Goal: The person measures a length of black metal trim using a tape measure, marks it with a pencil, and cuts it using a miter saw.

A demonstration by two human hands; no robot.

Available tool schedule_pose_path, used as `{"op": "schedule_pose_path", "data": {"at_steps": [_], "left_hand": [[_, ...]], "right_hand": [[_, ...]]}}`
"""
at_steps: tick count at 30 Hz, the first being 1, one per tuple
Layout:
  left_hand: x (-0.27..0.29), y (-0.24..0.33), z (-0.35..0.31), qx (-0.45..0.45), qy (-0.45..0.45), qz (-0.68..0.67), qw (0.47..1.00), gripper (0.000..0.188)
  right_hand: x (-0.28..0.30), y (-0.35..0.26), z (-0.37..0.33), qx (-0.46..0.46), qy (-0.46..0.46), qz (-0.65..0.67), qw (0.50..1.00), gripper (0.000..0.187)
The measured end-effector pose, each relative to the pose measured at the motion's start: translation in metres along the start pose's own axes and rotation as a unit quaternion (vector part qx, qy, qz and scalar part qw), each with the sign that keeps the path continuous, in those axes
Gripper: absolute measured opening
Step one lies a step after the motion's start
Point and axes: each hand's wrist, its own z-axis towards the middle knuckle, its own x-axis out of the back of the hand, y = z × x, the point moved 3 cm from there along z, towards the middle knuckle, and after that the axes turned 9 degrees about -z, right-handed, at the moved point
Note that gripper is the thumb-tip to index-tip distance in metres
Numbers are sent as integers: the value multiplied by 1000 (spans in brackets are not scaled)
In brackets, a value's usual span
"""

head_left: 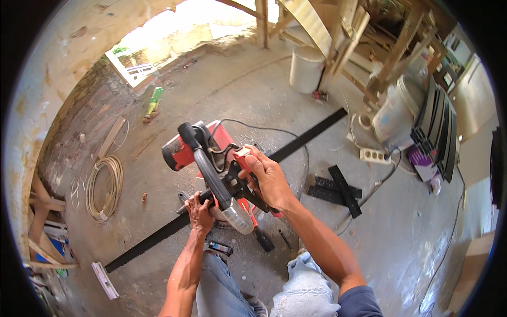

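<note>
The fingers of a right hand (268,179) close around the handle of a red-and-black cut-off saw (212,177), which stands on a concrete floor (248,98) in front of the worker's denim-clad knees (306,290). The left hand (200,212) bends its fingers over a long black strip (148,242) beside the saw; whether they grip it or only press on it cannot be told. The strip runs slantwise beneath the machine, whose body and guard hide its middle.

By the knees lie a small dark box (221,248) and a slim black stick (285,239). At the strip's near left end sits a pale block (105,280). To the right, short black offcuts (346,191) lie crossed near a dark cord (307,158), with a white power strip (375,155) beyond them.

Farther out, a coil of pale cable (88,193) and a green bottle (154,100) lie to the left. A white bucket (306,71) stands beside wooden framing (338,50), and more black strips (437,127) lean above a purple package (422,162) at right.
</note>
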Motion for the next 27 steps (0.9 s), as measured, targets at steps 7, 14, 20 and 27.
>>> {"op": "schedule_pose_path", "data": {"at_steps": [7,14,20,27], "left_hand": [[-8,6,-1,14,15,-14,1000,37],[3,5,-10,26,-20,4,999,39],[2,14,-3,21,-6,-17,1000,37],[-1,7,-7,31,-29,27,999,38]], "right_hand": [[-3,-12,24,-23,-19,29,999,55],[-8,-23,29,0,-44,10,999,60],[-3,-16,25,-3,-40,18,999,62],[-5,-13,24,1,-44,10,999,69]]}}
